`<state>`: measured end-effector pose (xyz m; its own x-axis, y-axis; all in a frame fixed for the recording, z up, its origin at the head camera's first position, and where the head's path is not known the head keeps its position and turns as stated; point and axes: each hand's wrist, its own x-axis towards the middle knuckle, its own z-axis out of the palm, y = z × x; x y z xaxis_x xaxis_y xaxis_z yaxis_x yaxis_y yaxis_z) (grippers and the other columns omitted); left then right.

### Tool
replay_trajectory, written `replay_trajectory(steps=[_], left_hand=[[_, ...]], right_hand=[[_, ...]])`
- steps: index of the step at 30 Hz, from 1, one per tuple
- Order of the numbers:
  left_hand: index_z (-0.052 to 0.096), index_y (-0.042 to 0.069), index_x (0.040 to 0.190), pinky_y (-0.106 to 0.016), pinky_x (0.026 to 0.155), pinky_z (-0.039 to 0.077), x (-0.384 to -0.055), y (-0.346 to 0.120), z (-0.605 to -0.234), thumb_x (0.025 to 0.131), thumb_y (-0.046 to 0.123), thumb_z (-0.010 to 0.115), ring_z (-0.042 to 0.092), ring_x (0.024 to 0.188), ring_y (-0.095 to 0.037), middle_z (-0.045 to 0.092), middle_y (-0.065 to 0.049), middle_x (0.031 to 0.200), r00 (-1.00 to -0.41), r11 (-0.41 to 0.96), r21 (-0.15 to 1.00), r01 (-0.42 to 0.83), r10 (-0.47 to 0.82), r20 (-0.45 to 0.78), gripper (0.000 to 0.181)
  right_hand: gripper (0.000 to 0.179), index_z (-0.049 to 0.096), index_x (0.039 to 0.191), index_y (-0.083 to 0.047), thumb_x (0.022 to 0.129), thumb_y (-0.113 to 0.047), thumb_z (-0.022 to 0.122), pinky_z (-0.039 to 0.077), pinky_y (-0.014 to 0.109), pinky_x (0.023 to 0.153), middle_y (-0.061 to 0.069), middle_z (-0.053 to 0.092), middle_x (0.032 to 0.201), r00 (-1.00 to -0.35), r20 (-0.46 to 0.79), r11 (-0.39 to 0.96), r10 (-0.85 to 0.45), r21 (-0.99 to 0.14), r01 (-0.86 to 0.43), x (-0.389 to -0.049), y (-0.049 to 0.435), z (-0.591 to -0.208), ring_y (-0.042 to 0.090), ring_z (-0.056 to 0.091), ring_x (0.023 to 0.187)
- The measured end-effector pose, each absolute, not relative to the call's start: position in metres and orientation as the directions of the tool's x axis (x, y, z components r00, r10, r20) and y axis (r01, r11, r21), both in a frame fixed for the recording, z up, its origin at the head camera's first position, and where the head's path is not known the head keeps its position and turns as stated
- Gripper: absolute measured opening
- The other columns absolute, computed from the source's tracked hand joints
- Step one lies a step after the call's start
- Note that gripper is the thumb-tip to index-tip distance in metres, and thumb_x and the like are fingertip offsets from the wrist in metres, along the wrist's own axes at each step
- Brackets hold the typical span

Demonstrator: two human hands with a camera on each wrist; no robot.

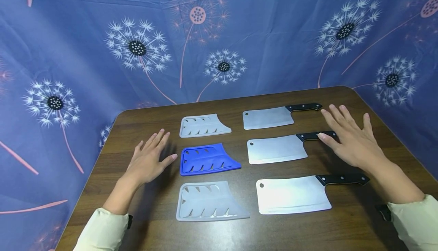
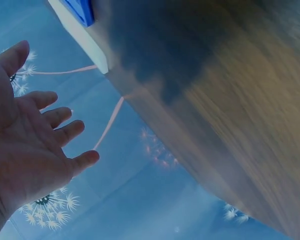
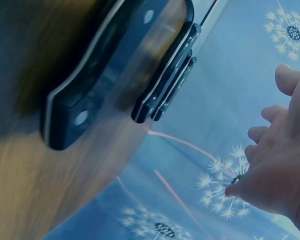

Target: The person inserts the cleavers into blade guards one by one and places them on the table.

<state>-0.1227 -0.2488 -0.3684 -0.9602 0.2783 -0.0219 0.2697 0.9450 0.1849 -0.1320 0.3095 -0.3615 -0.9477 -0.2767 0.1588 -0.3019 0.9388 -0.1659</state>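
Observation:
Three cleavers lie in a column on the table, blades to the left and black handles to the right: a far cleaver [image 1: 268,118], a middle cleaver [image 1: 278,150] and a near, largest cleaver [image 1: 293,195]. Left of them lie three slotted blade guards: a far white guard [image 1: 204,126], a blue guard [image 1: 209,160] and a near white guard [image 1: 211,201]. My left hand [image 1: 147,164], fingers spread, hovers left of the blue guard. Over the table by the middle cleaver's handle [image 3: 167,70], my right hand [image 1: 356,143] is spread too, its thumb overlapping that handle in the head view.
The brown wooden table [image 1: 154,232] has rounded far corners. A blue cloth [image 1: 273,34] with a dandelion print hangs behind it and along both sides. Pale sleeves [image 1: 102,230] cover the forearms, with a dark strap [image 1: 384,212] at the right wrist.

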Motion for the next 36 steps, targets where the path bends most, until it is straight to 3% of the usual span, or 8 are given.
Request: replay_trajectory(steps=[12,22,30,36], left_hand=[[0.016,0.018,0.155,-0.062,0.11,0.007,-0.137,-0.224,-0.367,0.093,0.055,0.051,0.01,0.146,-0.032,0.009,-0.007,0.161,-0.959,0.933,0.239,0.27,0.283,-0.023,0.08],[0.018,0.015,0.155,-0.062,0.11,0.008,-0.147,-0.214,-0.369,0.092,0.054,0.054,0.012,0.146,-0.032,0.01,-0.008,0.161,-0.952,0.927,0.247,0.284,0.302,-0.039,0.082],[0.016,0.017,0.155,-0.061,0.11,0.01,-0.158,-0.21,-0.371,0.093,0.055,0.051,0.013,0.146,-0.03,0.008,-0.006,0.161,-0.952,0.923,0.273,0.271,0.298,-0.063,0.081],[0.014,0.019,0.155,-0.061,0.11,0.01,-0.173,-0.204,-0.37,0.092,0.056,0.052,0.013,0.146,-0.03,0.007,-0.006,0.161,-0.948,0.92,0.273,0.281,0.31,-0.07,0.082]], right_hand=[[0.076,0.0,0.155,-0.015,0.1,-0.049,0.039,-0.025,0.062,0.101,0.012,-0.004,0.16,-0.954,0.189,0.949,-0.235,-0.166,-0.266,-0.144,0.286,-0.355,0.024,-0.018,0.145],[0.079,0.005,0.154,-0.006,0.099,-0.049,0.041,-0.02,0.065,0.102,0.025,0.004,0.157,-0.973,0.156,0.919,-0.169,-0.332,-0.213,-0.153,0.264,-0.355,0.033,-0.015,0.144],[0.08,0.003,0.155,-0.008,0.099,-0.052,0.04,-0.018,0.064,0.104,0.024,0.004,0.158,-0.968,0.124,0.914,-0.217,-0.324,-0.246,-0.167,0.256,-0.35,0.034,-0.012,0.145],[0.086,0.004,0.154,-0.006,0.096,-0.059,0.04,-0.009,0.063,0.108,0.029,0.01,0.155,-0.98,0.078,0.923,-0.185,-0.327,-0.201,-0.178,0.257,-0.346,0.041,-0.006,0.144]])
